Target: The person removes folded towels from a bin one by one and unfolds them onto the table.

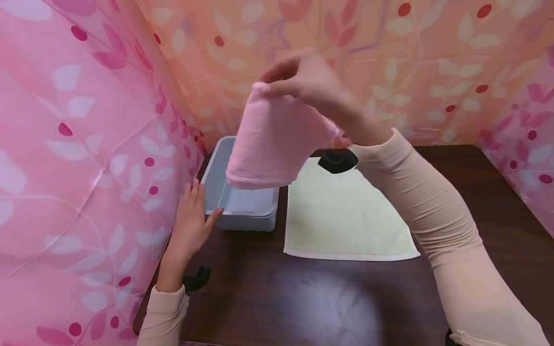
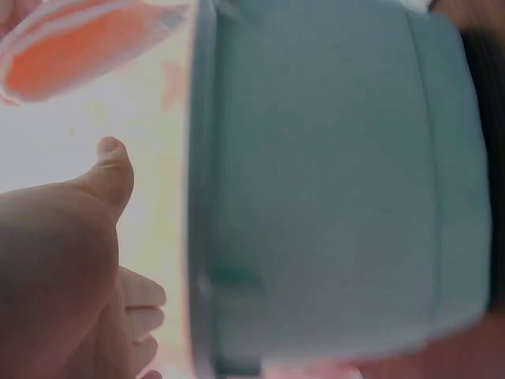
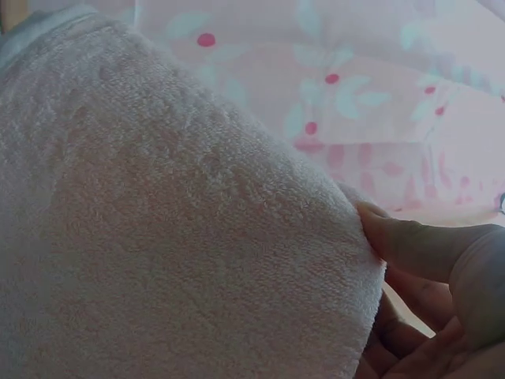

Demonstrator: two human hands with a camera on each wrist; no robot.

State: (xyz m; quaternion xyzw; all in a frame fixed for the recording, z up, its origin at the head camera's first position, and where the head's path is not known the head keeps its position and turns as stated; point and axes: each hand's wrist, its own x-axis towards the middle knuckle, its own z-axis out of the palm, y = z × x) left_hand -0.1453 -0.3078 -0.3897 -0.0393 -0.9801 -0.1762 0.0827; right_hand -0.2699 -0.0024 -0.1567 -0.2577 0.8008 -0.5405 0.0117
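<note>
My right hand [image 1: 313,81] pinches a folded pink towel [image 1: 277,144] by its top corner, thumb against the fingers. The towel hangs down over a light blue-grey plastic bin [image 1: 246,222], its lower edge overlapping the bin's opening in the head view. Terry loops show on the towel [image 3: 181,205] in the right wrist view. At the bin's near left corner is my left hand [image 1: 189,228], fingers extended along the left side and thumb towards the front rim. The left wrist view shows that thumb [image 2: 114,174] raised beside the bin's wall [image 2: 331,181].
A pale green towel [image 1: 346,216] with a white hem lies flat on the dark wooden table [image 1: 251,288], right of the bin. Pink floral curtain [image 1: 86,144] borders the table on the left, and orange floral curtain [image 1: 389,72] hangs behind.
</note>
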